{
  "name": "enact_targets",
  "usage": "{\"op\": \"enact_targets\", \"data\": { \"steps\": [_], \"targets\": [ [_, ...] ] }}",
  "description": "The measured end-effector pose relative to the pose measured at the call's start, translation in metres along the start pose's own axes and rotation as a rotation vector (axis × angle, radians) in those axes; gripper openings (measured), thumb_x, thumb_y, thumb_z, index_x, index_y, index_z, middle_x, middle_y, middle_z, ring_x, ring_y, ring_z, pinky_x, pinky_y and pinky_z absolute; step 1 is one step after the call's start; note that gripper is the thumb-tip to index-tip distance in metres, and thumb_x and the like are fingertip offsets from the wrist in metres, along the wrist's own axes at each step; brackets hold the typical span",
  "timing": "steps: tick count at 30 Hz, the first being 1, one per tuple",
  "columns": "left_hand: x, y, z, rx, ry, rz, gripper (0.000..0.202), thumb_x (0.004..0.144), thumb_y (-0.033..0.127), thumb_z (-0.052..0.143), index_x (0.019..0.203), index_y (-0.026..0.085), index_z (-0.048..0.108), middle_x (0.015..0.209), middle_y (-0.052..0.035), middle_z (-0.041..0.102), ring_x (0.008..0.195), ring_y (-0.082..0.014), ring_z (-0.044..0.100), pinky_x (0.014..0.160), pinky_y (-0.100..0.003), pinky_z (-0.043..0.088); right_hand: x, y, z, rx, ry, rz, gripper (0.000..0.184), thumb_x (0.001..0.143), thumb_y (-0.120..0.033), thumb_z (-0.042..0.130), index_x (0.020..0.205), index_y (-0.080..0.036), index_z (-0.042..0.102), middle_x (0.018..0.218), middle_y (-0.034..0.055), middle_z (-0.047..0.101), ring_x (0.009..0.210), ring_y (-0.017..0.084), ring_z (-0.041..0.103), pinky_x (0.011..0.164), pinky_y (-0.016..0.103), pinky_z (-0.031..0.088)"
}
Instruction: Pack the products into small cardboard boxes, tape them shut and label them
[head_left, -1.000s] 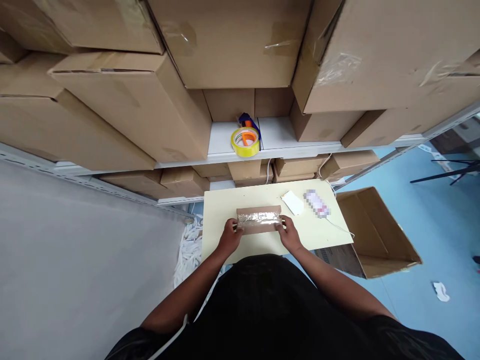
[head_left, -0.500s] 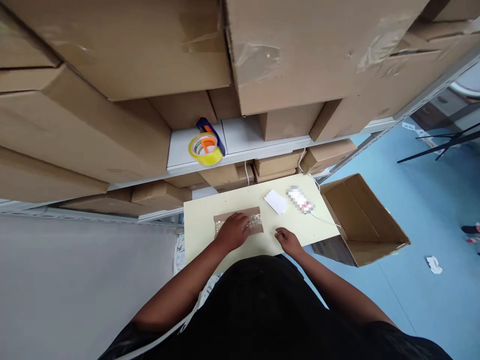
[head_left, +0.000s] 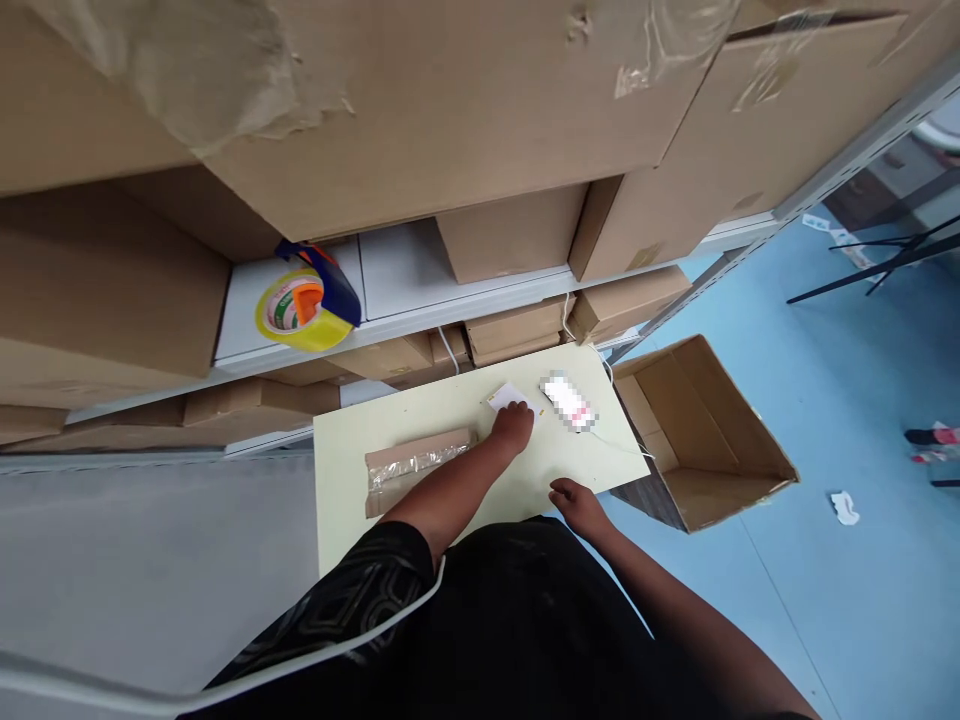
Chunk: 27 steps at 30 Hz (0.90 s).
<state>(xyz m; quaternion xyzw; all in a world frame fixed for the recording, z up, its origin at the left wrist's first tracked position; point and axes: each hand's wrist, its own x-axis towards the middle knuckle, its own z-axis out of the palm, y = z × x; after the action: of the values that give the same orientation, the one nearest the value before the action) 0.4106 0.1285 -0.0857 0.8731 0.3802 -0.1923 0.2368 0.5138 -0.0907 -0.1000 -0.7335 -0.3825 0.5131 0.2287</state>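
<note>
My left hand (head_left: 514, 426) is at a small white card (head_left: 507, 395) on the table, its fingers curled over the card's near edge and covering part of it. To the left lies a flat piece of brown cardboard (head_left: 420, 452) with a shiny strip of clear tape along it; my left forearm passes over its near right corner. My right hand (head_left: 581, 508) rests at the table's near edge with fingers curled together, and whatever may be in them is hidden. A phone-like object (head_left: 568, 402) with a blurred-out face lies just right of the card.
The pale table (head_left: 337, 520) stands against a shelf loaded with cardboard boxes (head_left: 510, 235). A tape dispenser with yellow tape (head_left: 311, 300) sits on the shelf. An open carton (head_left: 712, 440) stands on the blue floor at right. A white cable (head_left: 225, 700) crosses my left sleeve.
My left hand has left the taped cardboard and moved right onto the white card. My right hand stays near the table edge. The view has shifted to the right.
</note>
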Motion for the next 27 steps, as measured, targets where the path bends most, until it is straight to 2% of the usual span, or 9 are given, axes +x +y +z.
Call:
{"op": "enact_targets", "data": {
  "steps": [5,11,15,19,24,27],
  "targets": [
    [-0.003,-0.007,0.000,0.012,-0.033,0.004,0.036,0.086,0.017,0.055,0.119,0.010,0.069,0.126,-0.0257,0.059,0.116,-0.0374,0.054,0.093,-0.048,0.048,0.006,0.007,-0.004,-0.019,-0.015,0.014,0.031,0.088,-0.042,0.057,0.105,-0.025,0.075,0.100,0.0064,0.077,0.093,0.026,0.070,0.085,0.037,0.051],
    [-0.003,-0.006,-0.001,-0.012,-0.083,-0.015,0.030,0.086,0.017,0.057,0.111,0.011,0.073,0.115,-0.0233,0.066,0.108,-0.0354,0.062,0.091,-0.047,0.050,0.016,-0.001,-0.005,-0.033,-0.042,0.003,0.031,0.088,-0.041,0.057,0.106,-0.024,0.075,0.103,0.0079,0.077,0.095,0.027,0.071,0.086,0.038,0.050],
    [-0.001,-0.005,0.003,-0.053,-0.078,-0.021,0.028,0.089,0.013,0.053,0.108,0.009,0.073,0.113,-0.0246,0.067,0.107,-0.0367,0.064,0.090,-0.048,0.049,0.020,-0.005,-0.006,-0.035,-0.043,0.006,0.031,0.088,-0.042,0.057,0.107,-0.024,0.074,0.106,0.0077,0.076,0.096,0.027,0.071,0.087,0.038,0.051],
    [-0.002,-0.003,0.003,-0.098,-0.059,-0.039,0.025,0.089,0.014,0.056,0.107,0.011,0.073,0.113,-0.0223,0.068,0.108,-0.0354,0.065,0.089,-0.044,0.050,0.021,-0.003,-0.008,-0.048,-0.044,0.018,0.031,0.089,-0.041,0.057,0.108,-0.024,0.075,0.107,0.0076,0.076,0.099,0.027,0.071,0.088,0.037,0.051],
    [-0.011,-0.014,-0.017,-0.171,0.024,-0.125,0.026,0.097,0.032,0.053,0.108,0.017,0.070,0.114,-0.0156,0.071,0.105,-0.0305,0.066,0.085,-0.038,0.050,0.025,-0.012,-0.011,-0.147,-0.042,-0.018,0.031,0.092,-0.037,0.054,0.110,-0.021,0.074,0.104,0.0079,0.076,0.095,0.025,0.070,0.086,0.036,0.052],
    [-0.016,-0.035,-0.039,-0.199,0.085,-0.226,0.027,0.099,0.034,0.048,0.114,0.021,0.067,0.111,-0.0116,0.073,0.102,-0.0271,0.067,0.082,-0.035,0.049,0.043,-0.035,-0.011,-0.286,0.070,-0.146,0.034,0.094,-0.032,0.052,0.117,-0.018,0.072,0.113,0.0106,0.072,0.101,0.025,0.067,0.092,0.037,0.050]
  ]
}}
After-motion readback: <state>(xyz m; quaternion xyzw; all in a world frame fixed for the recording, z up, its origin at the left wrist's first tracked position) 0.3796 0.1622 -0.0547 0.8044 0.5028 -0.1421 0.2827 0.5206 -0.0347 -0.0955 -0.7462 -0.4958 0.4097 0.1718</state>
